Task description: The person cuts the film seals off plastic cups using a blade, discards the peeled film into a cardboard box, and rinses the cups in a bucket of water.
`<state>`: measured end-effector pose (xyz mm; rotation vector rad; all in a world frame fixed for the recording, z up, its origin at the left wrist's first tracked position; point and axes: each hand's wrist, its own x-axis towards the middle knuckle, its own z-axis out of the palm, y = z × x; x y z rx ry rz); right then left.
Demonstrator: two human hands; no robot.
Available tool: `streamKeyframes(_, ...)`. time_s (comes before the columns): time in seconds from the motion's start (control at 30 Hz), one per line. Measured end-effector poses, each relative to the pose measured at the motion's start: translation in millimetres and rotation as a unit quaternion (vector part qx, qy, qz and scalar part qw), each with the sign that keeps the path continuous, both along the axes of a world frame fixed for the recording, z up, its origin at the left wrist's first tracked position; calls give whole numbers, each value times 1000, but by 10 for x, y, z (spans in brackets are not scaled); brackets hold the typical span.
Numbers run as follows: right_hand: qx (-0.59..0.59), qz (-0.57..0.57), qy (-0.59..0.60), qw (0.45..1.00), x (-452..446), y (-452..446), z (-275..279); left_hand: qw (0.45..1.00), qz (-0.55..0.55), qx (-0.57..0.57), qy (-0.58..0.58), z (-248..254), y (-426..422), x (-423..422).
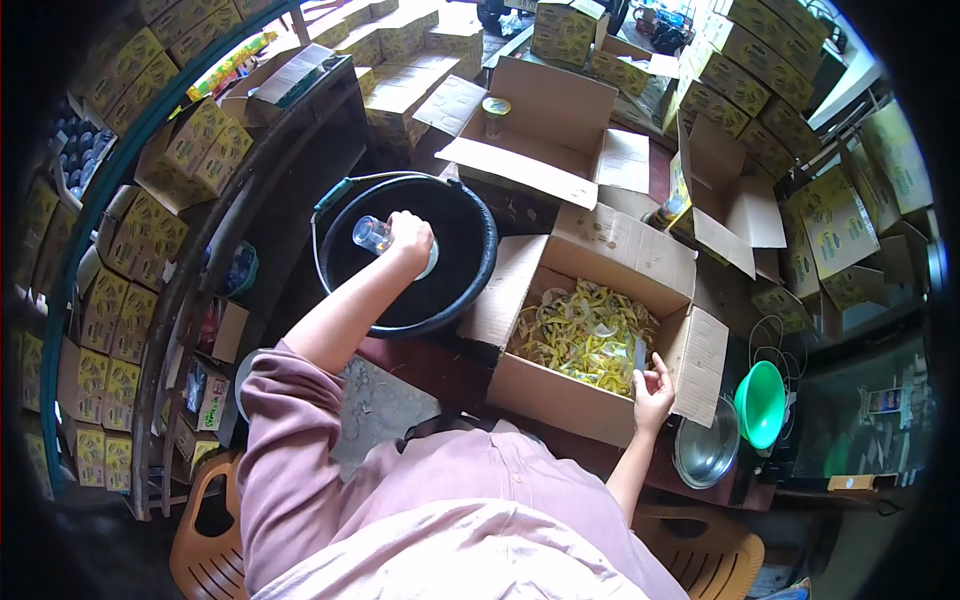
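My left hand [408,243] is closed around a clear jar [371,234], held tilted over the wide black bucket [488,250]. One end of the jar sticks out to the left of my fingers, and something pale shows under the palm. My right hand [655,393] is at the near right corner of an open cardboard box [570,385], fingers apart and slightly bent. Inside that box lies a heap of yellow-green printed strips [590,325] with some clear round pieces. A greyish translucent strip [640,352] stands by my right fingertips; whether they touch it is unclear.
Behind is another open carton [555,110] with a lidded jar [496,112] in it. A green bowl [762,404] and a glass-like round bowl [706,445] stand at the right. Stacked yellow cartons [110,380] line the left shelf. Orange chairs [205,540] are beside me.
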<state>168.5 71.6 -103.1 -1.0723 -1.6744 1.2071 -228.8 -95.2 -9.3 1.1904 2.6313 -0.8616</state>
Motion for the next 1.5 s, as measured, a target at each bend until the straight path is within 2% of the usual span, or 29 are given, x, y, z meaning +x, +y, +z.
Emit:
streamKeyframes(0.07,-4,-10,-12,1000,116,9,78,999,13,-36,10,25,18,-9)
streamKeyframes(0.17,1,-22,4,1000,351,53,138,1000,26,-8,6,68,-48,-68)
streamKeyframes(0.37,16,-73,64,995,829,154,146,998,42,-48,8,557,-103,112)
streamKeyframes(0.47,27,-81,56,995,984,189,296,996,41,21,73,524,-155,209)
streamKeyframes(0.5,32,-82,50,995,1024,207,324,997,65,-29,6,558,-120,165)
streamKeyframes(0.6,64,-79,38,994,1140,306,379,994,94,-48,1,556,-81,211)
streamKeyframes(0.67,61,-70,51,994,1186,385,383,996,78,-5,51,597,-114,294)
streamKeyframes(0.87,73,-65,59,993,1331,409,547,991,122,38,27,787,-94,330)
streamKeyframes(1.0,58,-65,66,994,1505,395,534,979,124,151,64,401,-193,443)
streamKeyframes(1.03,53,-66,58,995,1551,375,553,983,130,124,49,301,-190,532)
streamKeyframes(1.1,56,-71,54,994,1611,363,550,987,140,53,-51,207,-215,705)
streamKeyframes(1.13,58,-73,51,994,1638,357,540,984,148,-33,-98,125,-200,690)
streamKeyframes(1.2,60,-73,49,994,1690,356,508,967,199,-72,-145,174,-197,628)
streamKeyframes(1.3,63,-78,46,994,1717,370,511,978,189,-7,-82,248,-267,536)
streamKeyframes(1.33,64,-80,45,994,1717,375,520,979,160,-74,-100,329,-249,556)
streamKeyframes(1.4,61,-84,44,994,1706,406,533,950,229,-110,-183,346,-255,441)
streamKeyframes(1.43,62,-84,44,994,1702,415,535,950,245,-104,-165,446,-213,486)
streamKeyframes(1.47,62,-83,46,994,1684,437,533,967,207,-92,-120,445,-205,454)
streamKeyframes(1.5,64,-86,38,993,1670,456,538,951,237,-127,-152,553,-164,525)
